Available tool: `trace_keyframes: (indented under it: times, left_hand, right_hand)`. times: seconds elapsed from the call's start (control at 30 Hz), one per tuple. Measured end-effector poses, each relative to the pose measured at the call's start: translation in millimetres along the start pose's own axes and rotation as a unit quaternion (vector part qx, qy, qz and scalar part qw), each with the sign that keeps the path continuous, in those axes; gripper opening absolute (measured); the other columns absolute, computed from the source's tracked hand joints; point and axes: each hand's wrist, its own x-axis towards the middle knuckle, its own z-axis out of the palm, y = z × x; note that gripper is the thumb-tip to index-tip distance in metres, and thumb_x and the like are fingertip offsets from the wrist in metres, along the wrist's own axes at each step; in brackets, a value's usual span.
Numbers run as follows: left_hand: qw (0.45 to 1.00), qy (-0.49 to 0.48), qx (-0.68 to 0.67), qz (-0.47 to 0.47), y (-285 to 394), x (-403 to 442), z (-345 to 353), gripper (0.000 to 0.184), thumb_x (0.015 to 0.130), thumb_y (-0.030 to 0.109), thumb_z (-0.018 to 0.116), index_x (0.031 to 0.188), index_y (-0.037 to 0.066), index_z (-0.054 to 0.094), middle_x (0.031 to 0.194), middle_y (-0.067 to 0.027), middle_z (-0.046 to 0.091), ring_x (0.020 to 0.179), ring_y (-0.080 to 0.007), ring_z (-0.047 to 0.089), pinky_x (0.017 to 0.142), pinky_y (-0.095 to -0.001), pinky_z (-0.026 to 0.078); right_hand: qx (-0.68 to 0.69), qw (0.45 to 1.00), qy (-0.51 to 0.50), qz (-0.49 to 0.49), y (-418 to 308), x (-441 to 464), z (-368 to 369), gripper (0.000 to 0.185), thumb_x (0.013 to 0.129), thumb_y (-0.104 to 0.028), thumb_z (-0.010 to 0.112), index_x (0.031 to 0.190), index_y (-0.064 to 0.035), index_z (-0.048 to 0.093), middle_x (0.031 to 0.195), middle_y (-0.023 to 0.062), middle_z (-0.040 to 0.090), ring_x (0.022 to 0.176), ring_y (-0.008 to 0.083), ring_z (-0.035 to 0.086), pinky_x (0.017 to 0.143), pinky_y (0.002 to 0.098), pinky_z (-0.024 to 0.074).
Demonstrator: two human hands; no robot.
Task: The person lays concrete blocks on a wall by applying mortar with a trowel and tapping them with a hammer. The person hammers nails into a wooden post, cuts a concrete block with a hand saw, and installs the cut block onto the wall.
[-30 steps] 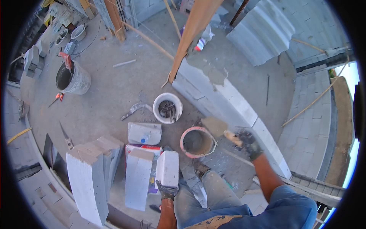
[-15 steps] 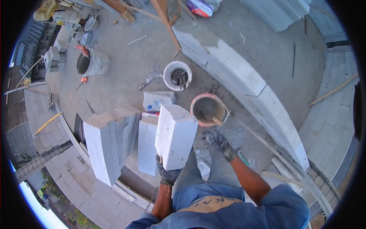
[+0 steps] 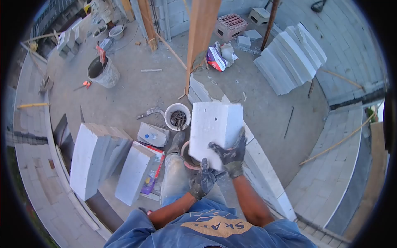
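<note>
A large white block (image 3: 213,126) is held up in front of my body, above the low block wall (image 3: 264,169). My gloved left hand (image 3: 202,180) supports its lower end from below. Against its lower right side lies my gloved right hand (image 3: 232,155), fingers bent around the edge. Behind the block, a reddish-rimmed bucket (image 3: 185,157) is mostly hidden. The trowel is not visible.
White blocks (image 3: 89,161) stand at the left, beside a leaning block (image 3: 134,173). A white bucket of metal pieces (image 3: 178,117) sits ahead, near a small block with a bottle (image 3: 153,134). A wooden post (image 3: 200,37) rises beyond. Another person (image 3: 99,11) is far left.
The block has risen and moved right toward the wall. My right hand, first on the trowel and then empty, has come onto the block. One leg has stepped forward beside the bucket.
</note>
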Motion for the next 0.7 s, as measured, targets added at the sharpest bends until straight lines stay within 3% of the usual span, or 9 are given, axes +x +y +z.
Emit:
trace_keyframes:
  times: [0.03,0.07,0.2,0.27,0.4,0.53,0.6,0.63,0.7]
  left_hand:
    - [0.999,-0.028,0.034,-0.001,4,9,5,0.050,0.102,0.041,0.044,0.147,0.024,0.033,0.140,-0.0008,0.049,0.123,-0.0224,0.052,0.103,-0.0535,0.040]
    - [0.996,-0.057,0.068,-0.001,7,17,11,0.049,0.102,0.042,0.043,0.148,0.030,0.033,0.142,0.0031,0.046,0.124,-0.0221,0.052,0.103,-0.0552,0.039]
    - [0.998,0.055,0.003,-0.032,67,140,-89,0.052,0.102,0.040,0.042,0.151,0.032,0.027,0.151,0.0074,0.035,0.132,-0.0187,0.045,0.103,-0.0525,0.039]
    - [0.996,0.041,0.075,0.039,98,201,-119,0.054,0.102,0.039,0.040,0.153,0.028,0.025,0.155,0.0084,0.031,0.138,-0.0148,0.037,0.111,-0.0480,0.027]
    - [0.972,0.145,0.175,0.055,189,252,-1,0.055,0.103,0.040,0.033,0.155,0.027,0.019,0.161,0.0085,0.018,0.146,-0.0135,0.023,0.115,-0.0437,0.017]
    - [0.977,0.113,0.160,0.090,230,319,18,0.062,0.104,0.045,0.028,0.155,0.012,0.016,0.160,-0.0014,0.021,0.146,-0.0130,0.019,0.119,-0.0383,0.011]
    - [0.978,0.097,0.154,0.099,230,352,-9,0.065,0.104,0.047,0.028,0.155,0.008,0.015,0.160,-0.0039,0.021,0.147,-0.0135,0.018,0.119,-0.0351,0.011]
    - [0.947,0.019,0.261,0.186,221,383,-51,0.066,0.104,0.047,0.030,0.155,0.009,0.014,0.159,-0.0035,0.022,0.146,-0.0138,0.020,0.118,-0.0319,0.014]
    - [0.892,-0.057,0.356,0.272,229,404,-42,0.067,0.104,0.047,0.033,0.156,0.010,0.014,0.158,-0.0031,0.024,0.145,-0.0140,0.023,0.117,-0.0286,0.017]
  right_hand:
    - [-0.061,0.993,-0.011,-0.098,-2,26,-6,0.130,0.054,-0.061,0.086,0.143,0.0118,0.026,0.131,0.0290,0.049,0.119,0.0452,0.049,0.104,0.0503,0.0365]
    - [-0.071,0.992,-0.022,-0.106,-5,52,-8,0.130,0.054,-0.061,0.086,0.143,0.0118,0.026,0.131,0.0290,0.049,0.119,0.0452,0.049,0.104,0.0503,0.0365]
    - [-0.158,0.967,-0.071,-0.184,-16,153,20,0.130,0.055,-0.066,0.082,0.146,0.0088,0.025,0.134,0.0306,0.047,0.119,0.0466,0.048,0.105,0.0506,0.0345]
    - [-0.208,0.953,-0.091,-0.201,-10,203,54,0.128,0.055,-0.065,0.082,0.146,0.0066,0.027,0.131,0.0294,0.049,0.116,0.0461,0.049,0.103,0.0496,0.0365]
    - [-0.253,0.930,-0.113,-0.240,-3,272,120,0.127,0.055,-0.063,0.083,0.146,0.0056,0.028,0.128,0.0282,0.051,0.113,0.0445,0.050,0.100,0.0497,0.0382]
    - [-0.227,0.930,-0.140,-0.252,-1,298,151,0.126,0.055,-0.060,0.084,0.146,0.0061,0.027,0.123,0.0260,0.052,0.108,0.0414,0.051,0.096,0.0493,0.0399]
    - [-0.230,0.929,-0.144,-0.252,-3,300,157,0.126,0.055,-0.060,0.084,0.146,0.0066,0.028,0.122,0.0252,0.053,0.107,0.0407,0.051,0.094,0.0492,0.0404]
    - [-0.225,0.928,-0.145,-0.259,-5,302,160,0.126,0.054,-0.059,0.084,0.145,0.0073,0.028,0.121,0.0245,0.053,0.107,0.0404,0.051,0.094,0.0489,0.0407]
    - [-0.222,0.925,-0.150,-0.270,-11,307,166,0.126,0.054,-0.058,0.085,0.145,0.0079,0.029,0.120,0.0239,0.053,0.107,0.0401,0.051,0.093,0.0487,0.0411]
